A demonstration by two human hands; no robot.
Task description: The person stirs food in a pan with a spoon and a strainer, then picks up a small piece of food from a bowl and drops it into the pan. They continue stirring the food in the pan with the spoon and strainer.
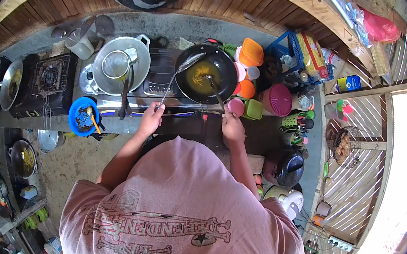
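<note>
A dark wok (223,81) sits on the stove at centre right, with yellow oil and golden bits (201,76) in its bottom. My left hand (151,118) is closed on the handle of a metal ladle (190,62), whose head is over the wok's left rim. Near the wok's front edge, my right hand (233,126) grips the handle of a spatula (215,91); the spatula's tip is among the bits in the oil.
Left of the wok stands a large silver pot (141,73) with a strainer (115,64) on it. A blue bowl (75,125) holds dark food and an orange-handled spoon. Colourful containers (250,52) crowd the wok's right side.
</note>
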